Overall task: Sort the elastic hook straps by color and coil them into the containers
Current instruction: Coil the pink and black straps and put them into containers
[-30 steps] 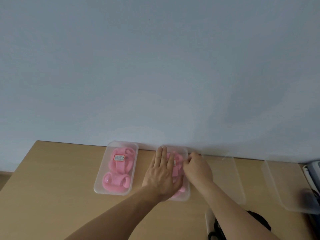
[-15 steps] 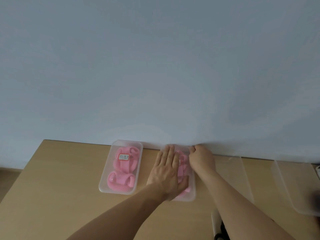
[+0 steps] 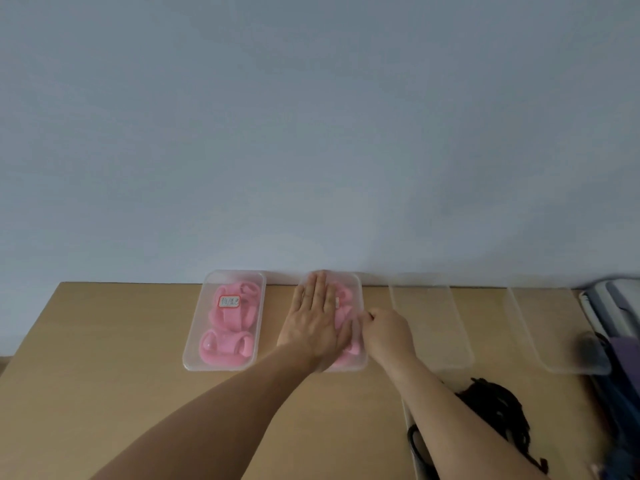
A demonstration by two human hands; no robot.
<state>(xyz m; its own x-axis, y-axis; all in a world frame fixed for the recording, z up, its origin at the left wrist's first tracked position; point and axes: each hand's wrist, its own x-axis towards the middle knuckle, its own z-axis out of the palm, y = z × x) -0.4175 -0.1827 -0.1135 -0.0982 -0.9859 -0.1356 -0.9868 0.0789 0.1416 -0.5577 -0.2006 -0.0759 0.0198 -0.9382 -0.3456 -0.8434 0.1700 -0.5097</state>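
**Both hands on the second pink container**

Your left hand [image 3: 313, 318] lies flat, fingers straight and together, pressing on top of the second container [image 3: 354, 284], which sits against the wall at the table's [image 3: 104, 341] far edge. Your right hand [image 3: 386, 329] has its fingers curled tight at this container's right rim, pinching its edge. Coiled pink straps [image 3: 344, 301] show through its clear plastic beside your left hand. Just left of the second container stands the labelled container [image 3: 207, 341], also filled with pink coils. To its right stand two clear trays [image 3: 429, 327], well apart. Nearer you and right of it lies a heap of black straps [image 3: 495, 407].
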